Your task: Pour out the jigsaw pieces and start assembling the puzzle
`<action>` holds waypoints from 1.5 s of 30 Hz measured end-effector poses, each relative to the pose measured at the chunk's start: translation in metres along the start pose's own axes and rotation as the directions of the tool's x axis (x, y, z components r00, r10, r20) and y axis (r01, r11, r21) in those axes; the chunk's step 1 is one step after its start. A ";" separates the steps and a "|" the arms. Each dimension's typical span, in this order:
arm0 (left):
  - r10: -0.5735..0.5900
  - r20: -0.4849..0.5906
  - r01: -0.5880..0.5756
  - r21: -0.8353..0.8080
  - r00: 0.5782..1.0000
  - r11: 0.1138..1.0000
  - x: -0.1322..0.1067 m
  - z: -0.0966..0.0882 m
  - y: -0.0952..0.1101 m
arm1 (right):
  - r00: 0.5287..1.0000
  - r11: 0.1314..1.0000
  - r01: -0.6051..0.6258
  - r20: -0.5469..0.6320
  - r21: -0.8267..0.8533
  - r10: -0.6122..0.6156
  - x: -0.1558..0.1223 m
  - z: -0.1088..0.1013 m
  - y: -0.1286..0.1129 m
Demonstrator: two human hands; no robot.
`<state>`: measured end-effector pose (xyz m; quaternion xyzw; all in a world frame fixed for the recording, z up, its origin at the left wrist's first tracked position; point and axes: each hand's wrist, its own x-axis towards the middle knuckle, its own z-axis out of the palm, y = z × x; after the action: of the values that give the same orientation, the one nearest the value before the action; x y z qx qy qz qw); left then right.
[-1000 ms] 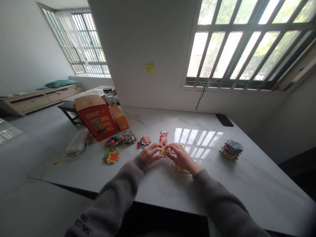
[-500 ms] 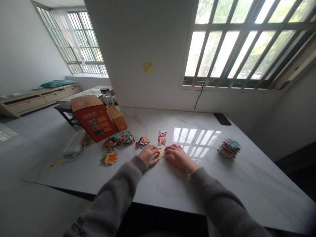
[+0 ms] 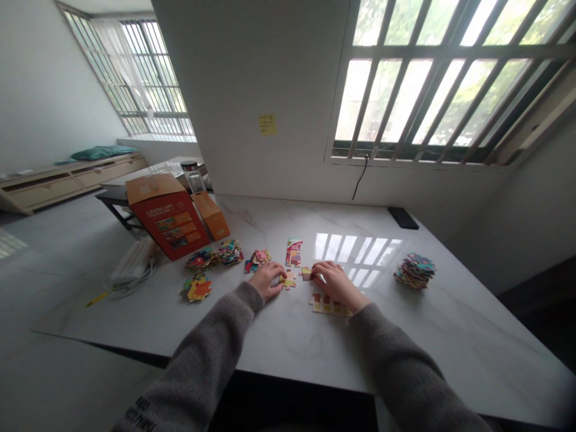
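My left hand (image 3: 269,281) rests on the table with its fingers closed on the edge of a yellow and pink puzzle piece (image 3: 290,279). Across a small gap, my right hand (image 3: 335,283) pinches another puzzle piece (image 3: 306,273), which has yellow-green on it. Beneath the right wrist lies a joined strip of puzzle pieces (image 3: 324,304) with a row of red-topped shapes, partly covered by the hand. Just beyond both hands lies a joined section of puzzle (image 3: 294,252) showing a red building.
Loose puzzle piles lie left: a small one (image 3: 258,260), two more (image 3: 230,252) (image 3: 201,258) and an orange-yellow one (image 3: 198,288). A taller stack (image 3: 414,272) stands right. Behind are a red puzzle box (image 3: 173,222), an orange box (image 3: 211,215) and a black phone (image 3: 403,218).
My right hand has shifted right, and its piece now shows apart from the left hand's piece. The strip under the right wrist has come into clearer view.
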<state>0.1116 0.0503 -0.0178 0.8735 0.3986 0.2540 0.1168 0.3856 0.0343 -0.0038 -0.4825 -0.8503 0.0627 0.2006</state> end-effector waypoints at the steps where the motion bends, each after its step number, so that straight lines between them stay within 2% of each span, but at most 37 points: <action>1: 0.011 -0.004 -0.011 0.007 1.000 1.000 0.001 0.000 0.001 | 1.000 1.000 0.000 0.000 -0.009 0.000 0.000 0.000 0.001; 7: 0.095 -0.046 -0.094 0.035 0.994 0.995 0.010 0.001 0.007 | 1.000 0.999 -0.023 0.002 -0.033 0.023 -0.001 -0.001 0.006; 11: 0.120 -0.014 -0.121 -0.019 0.993 0.993 0.002 0.004 0.011 | 1.000 1.000 -0.028 -0.009 0.015 0.028 0.000 -0.001 0.008; 17: 0.088 0.045 -0.084 -0.082 0.995 0.993 -0.012 0.002 0.014 | 0.996 0.990 0.033 -0.082 0.138 -0.022 0.000 0.001 0.008; 21: 0.076 0.075 -0.070 -0.084 0.994 0.994 -0.015 0.001 0.011 | 0.996 0.986 -0.042 -0.076 0.161 0.055 0.001 0.003 0.009; 25: 0.050 0.050 -0.046 -0.080 0.998 0.996 -0.017 0.004 0.005 | 0.989 0.987 -0.137 -0.053 0.086 0.142 0.000 0.006 0.011; 30: 0.036 0.032 -0.033 -0.076 0.999 0.997 -0.015 0.006 0.003 | 0.989 0.989 -0.146 -0.018 -0.020 0.146 0.000 0.007 0.012; 32: 0.026 0.027 -0.024 -0.069 0.999 0.997 -0.013 0.005 0.005 | 0.990 0.991 -0.134 -0.048 0.025 0.135 0.001 0.007 0.011; 34: 0.018 0.029 -0.016 -0.068 0.999 0.998 -0.011 0.004 0.006 | 0.983 0.978 -0.148 -0.084 0.146 0.161 0.003 0.007 0.011; 37: 0.019 0.042 -0.016 -0.078 0.999 0.997 -0.011 0.002 0.006 | 0.963 0.898 -0.220 -0.064 0.381 0.263 0.005 0.006 0.010; 40: 0.025 0.058 -0.020 -0.087 0.998 0.996 -0.012 0.001 0.005 | 0.939 0.735 -0.268 -0.002 0.623 0.344 0.005 0.004 0.007; 43: 0.022 0.058 -0.016 -0.098 0.998 0.995 -0.012 0.000 0.004 | 0.937 0.529 -0.249 0.064 0.811 0.344 0.006 0.000 -0.002; 45: 0.020 0.058 -0.014 -0.102 0.998 0.995 -0.013 0.000 0.004 | 0.945 0.460 -0.237 0.093 0.856 0.313 0.007 -0.003 -0.010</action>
<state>0.1072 0.0379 -0.0203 0.8768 0.3743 0.2489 0.1707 0.3752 0.0345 0.0039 -0.4522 -0.6091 0.4873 0.4325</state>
